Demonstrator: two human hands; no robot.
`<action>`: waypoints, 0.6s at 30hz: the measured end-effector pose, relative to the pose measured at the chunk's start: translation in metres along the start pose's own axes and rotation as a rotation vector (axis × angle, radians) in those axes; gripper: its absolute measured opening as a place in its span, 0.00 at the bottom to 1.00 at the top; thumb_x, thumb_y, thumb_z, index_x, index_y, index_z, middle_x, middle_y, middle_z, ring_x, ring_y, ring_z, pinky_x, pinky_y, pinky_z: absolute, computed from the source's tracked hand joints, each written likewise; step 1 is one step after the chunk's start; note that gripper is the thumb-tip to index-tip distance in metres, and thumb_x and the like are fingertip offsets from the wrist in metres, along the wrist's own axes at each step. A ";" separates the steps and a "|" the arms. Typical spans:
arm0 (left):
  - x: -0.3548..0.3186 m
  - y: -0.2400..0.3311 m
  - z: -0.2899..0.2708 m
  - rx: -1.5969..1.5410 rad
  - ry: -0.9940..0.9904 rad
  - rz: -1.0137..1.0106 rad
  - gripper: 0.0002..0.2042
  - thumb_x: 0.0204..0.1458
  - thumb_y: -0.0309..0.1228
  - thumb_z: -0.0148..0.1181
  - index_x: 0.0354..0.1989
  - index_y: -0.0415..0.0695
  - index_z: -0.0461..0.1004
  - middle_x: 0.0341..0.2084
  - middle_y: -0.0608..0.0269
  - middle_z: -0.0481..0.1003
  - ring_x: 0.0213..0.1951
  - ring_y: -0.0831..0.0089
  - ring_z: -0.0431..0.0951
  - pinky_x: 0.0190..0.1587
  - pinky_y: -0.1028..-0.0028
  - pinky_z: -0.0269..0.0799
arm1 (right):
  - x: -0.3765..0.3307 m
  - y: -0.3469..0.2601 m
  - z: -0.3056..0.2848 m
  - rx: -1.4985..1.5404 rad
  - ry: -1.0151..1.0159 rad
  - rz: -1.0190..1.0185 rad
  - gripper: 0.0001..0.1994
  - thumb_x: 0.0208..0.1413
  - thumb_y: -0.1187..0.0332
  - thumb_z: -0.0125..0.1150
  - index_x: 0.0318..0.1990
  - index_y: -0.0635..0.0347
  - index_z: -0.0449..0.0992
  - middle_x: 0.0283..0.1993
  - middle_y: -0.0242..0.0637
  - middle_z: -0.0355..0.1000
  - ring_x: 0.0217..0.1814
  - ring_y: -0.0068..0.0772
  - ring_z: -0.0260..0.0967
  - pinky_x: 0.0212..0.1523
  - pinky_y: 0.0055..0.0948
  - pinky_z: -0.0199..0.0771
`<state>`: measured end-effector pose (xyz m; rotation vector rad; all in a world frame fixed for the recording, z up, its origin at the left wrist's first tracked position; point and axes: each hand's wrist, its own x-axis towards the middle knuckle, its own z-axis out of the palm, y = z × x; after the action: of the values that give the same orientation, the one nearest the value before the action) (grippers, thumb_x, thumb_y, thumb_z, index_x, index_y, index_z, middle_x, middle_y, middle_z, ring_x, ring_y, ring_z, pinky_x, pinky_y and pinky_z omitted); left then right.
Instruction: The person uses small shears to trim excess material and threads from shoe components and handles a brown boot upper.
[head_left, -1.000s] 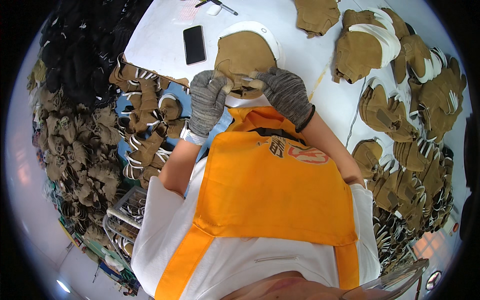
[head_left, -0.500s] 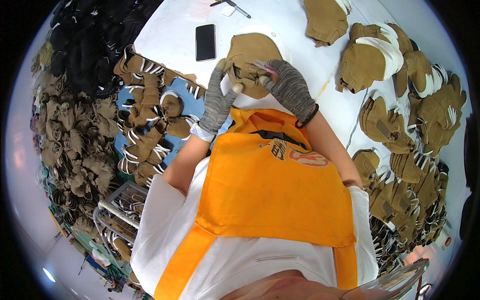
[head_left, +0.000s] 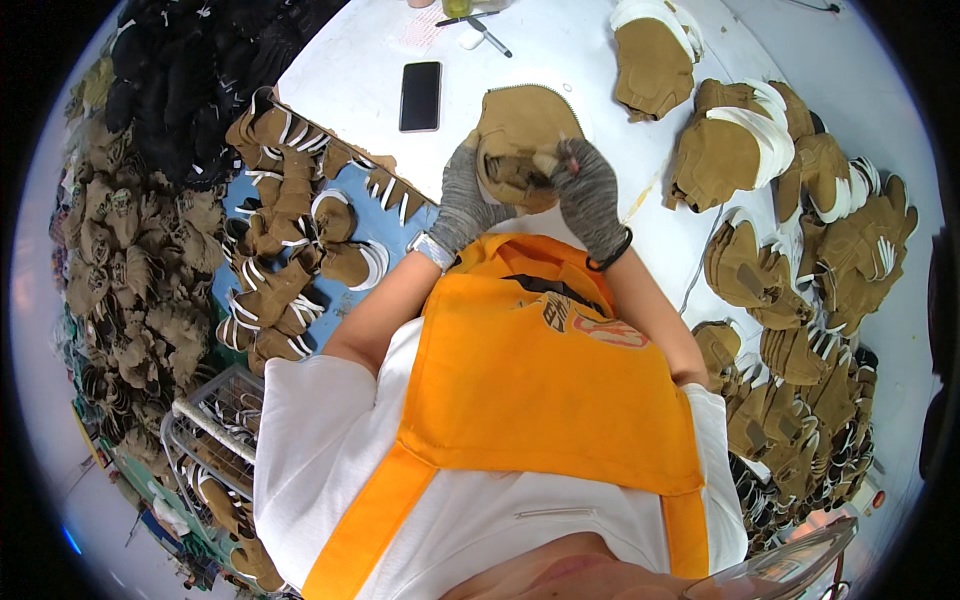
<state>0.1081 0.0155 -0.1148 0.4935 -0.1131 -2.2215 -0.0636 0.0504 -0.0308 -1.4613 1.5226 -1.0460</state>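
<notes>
A brown fabric shoe upper (head_left: 528,115) with a stitched, toothed-looking curved edge is held up over the white table, its dark opening turned toward me. My left hand (head_left: 466,198), in a grey knit glove with bare fingertips, grips its left side. On the right side, my right hand (head_left: 588,196), gloved alike, has its fingers bent and closed on the upper beside the opening. A small reddish bit shows at the right fingers; the pointed tool there is mostly hidden.
Beyond my left hand a black phone (head_left: 420,97) lies on the white table (head_left: 350,60), with pens (head_left: 490,38) farther off. Stacked brown uppers (head_left: 725,150) with white edges line the right. More brown pieces (head_left: 290,210) and a wire rack (head_left: 215,430) stand left.
The pointed metal tool that showed in my right hand is now mostly out of sight. The right fingers have closed in on the upper, which has turned a little. My view has shifted slightly.
</notes>
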 end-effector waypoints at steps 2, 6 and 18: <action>0.002 -0.005 -0.006 0.033 0.044 -0.027 0.39 0.49 0.53 0.60 0.63 0.45 0.51 0.55 0.55 0.64 0.58 0.62 0.65 0.58 0.62 0.69 | 0.001 0.035 -0.002 0.073 0.026 -0.023 0.05 0.54 0.73 0.61 0.37 0.63 0.73 0.33 0.32 0.70 0.36 0.24 0.68 0.41 0.23 0.70; 0.006 -0.011 -0.019 0.186 0.397 -0.015 0.35 0.53 0.58 0.52 0.62 0.50 0.55 0.57 0.56 0.62 0.57 0.56 0.65 0.53 0.52 0.72 | 0.001 0.013 -0.026 0.272 -0.024 0.150 0.07 0.55 0.70 0.63 0.40 0.62 0.76 0.35 0.34 0.74 0.38 0.23 0.68 0.41 0.23 0.71; 0.035 0.013 -0.087 0.474 0.396 -0.115 0.14 0.60 0.43 0.53 0.38 0.44 0.74 0.22 0.70 0.72 0.21 0.80 0.69 0.22 0.80 0.69 | 0.011 0.022 -0.029 -0.309 -0.069 0.000 0.13 0.54 0.73 0.61 0.47 0.67 0.73 0.44 0.41 0.73 0.45 0.29 0.72 0.46 0.25 0.73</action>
<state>0.1313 -0.0120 -0.2028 1.2133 -0.4141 -2.1576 -0.0998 0.0413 -0.0407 -1.6872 1.6885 -0.7751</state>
